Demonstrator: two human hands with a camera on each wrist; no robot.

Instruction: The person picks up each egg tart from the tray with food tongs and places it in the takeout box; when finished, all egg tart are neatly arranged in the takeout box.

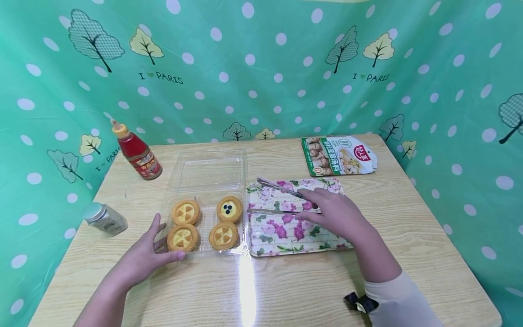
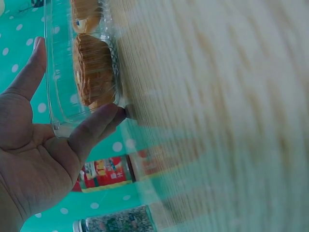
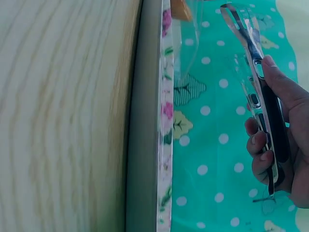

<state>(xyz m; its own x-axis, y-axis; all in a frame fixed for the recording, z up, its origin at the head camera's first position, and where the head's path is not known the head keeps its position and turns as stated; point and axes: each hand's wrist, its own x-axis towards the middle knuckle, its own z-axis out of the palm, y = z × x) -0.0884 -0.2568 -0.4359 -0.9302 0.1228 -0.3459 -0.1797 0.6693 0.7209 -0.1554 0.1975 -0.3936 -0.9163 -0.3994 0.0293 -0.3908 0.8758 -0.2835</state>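
A clear plastic clamshell box [image 1: 206,195] lies with its lid folded back, several egg tarts [image 1: 182,238] inside. One tart [image 1: 229,209] has dark berries on top; the others bear pale wedge-shaped pieces. My left hand [image 1: 140,261] rests at the box's near left corner, thumb along the front edge and fingers spread by the left side. In my right hand [image 1: 333,211] are metal tongs [image 3: 270,111], gripped around their dark handle. Their two arms are spread above a floral tray [image 1: 282,243], tips pointing left toward the box. The tongs hold nothing.
A red sauce bottle [image 1: 140,154] with a yellow cap stands at the back left. Nearer is a small jar [image 1: 107,220] with a pale lid. A green and white food packet [image 1: 339,156] lies behind the tray. Polka-dot cloth [image 1: 253,77] hangs around the table.
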